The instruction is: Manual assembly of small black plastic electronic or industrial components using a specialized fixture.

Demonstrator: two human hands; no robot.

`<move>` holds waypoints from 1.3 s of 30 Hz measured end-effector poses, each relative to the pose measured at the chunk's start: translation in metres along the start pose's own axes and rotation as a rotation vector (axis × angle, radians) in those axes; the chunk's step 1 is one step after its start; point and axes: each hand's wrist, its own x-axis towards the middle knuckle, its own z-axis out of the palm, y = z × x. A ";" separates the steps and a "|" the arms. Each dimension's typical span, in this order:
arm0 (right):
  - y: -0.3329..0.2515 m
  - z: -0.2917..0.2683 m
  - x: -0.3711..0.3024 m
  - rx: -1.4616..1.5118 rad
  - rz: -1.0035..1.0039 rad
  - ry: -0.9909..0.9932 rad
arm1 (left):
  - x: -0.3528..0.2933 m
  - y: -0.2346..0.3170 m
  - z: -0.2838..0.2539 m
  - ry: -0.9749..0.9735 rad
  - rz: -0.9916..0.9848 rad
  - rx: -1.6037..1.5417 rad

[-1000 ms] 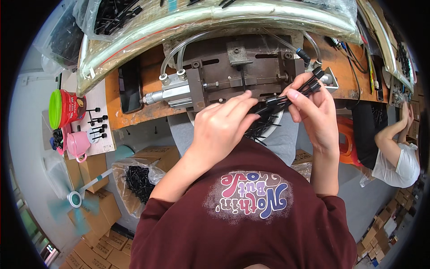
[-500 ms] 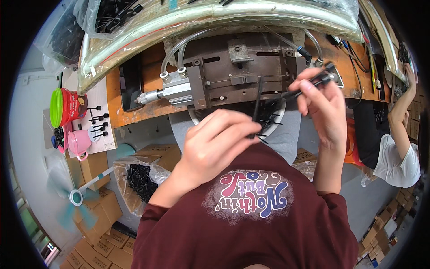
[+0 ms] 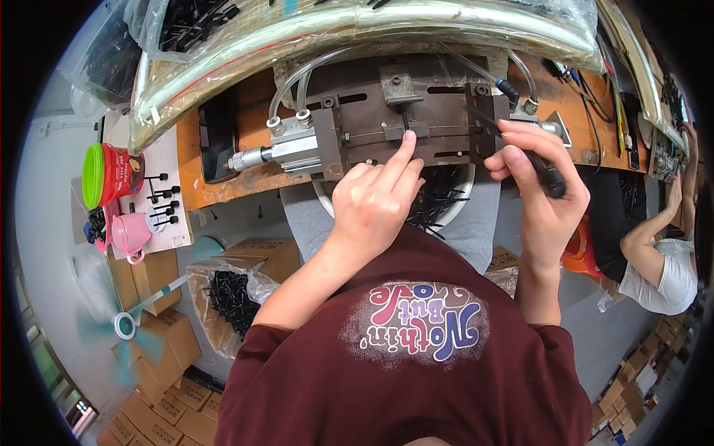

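My left hand (image 3: 375, 197) reaches over the front of a brown metal fixture (image 3: 446, 111). Its index finger is stretched out, the tip on a thin black rod (image 3: 406, 119) lying in the fixture's middle slot; the other fingers bend loosely, nothing visible in them. At the fixture's right end, my right hand (image 3: 547, 201) is closed around a slim black stick (image 3: 549, 177) with a thick end toward my palm and a thin tip pointing up and left. Below the fixture, a white-rimmed container (image 3: 468, 193) on my lap holds many thin black pieces (image 3: 439, 201), partly hidden by my left hand.
Silver air cylinders (image 3: 297, 151) with clear hoses flank the fixture on the orange bench (image 3: 260, 145). Plastic-wrapped material (image 3: 357, 30) lies behind. At left are a phone-like black slab (image 3: 216, 149), a pink cup (image 3: 130, 233) and a fan (image 3: 125, 325). Another person (image 3: 662, 275) sits at far right.
My left hand has moved up to the fixture; the thin black rod it held now appears to lie in the slot. My right hand has tilted its black stick, thick end now lower.
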 end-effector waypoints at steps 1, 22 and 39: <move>0.002 0.000 0.000 -0.088 -0.073 0.014 | 0.000 0.000 0.000 0.000 -0.003 -0.002; 0.031 0.013 0.006 -0.472 -0.394 0.065 | -0.003 0.008 -0.042 0.062 -0.143 -0.554; 0.029 0.003 0.001 -0.590 -0.657 -0.077 | 0.001 -0.001 -0.006 -0.049 -0.004 -0.020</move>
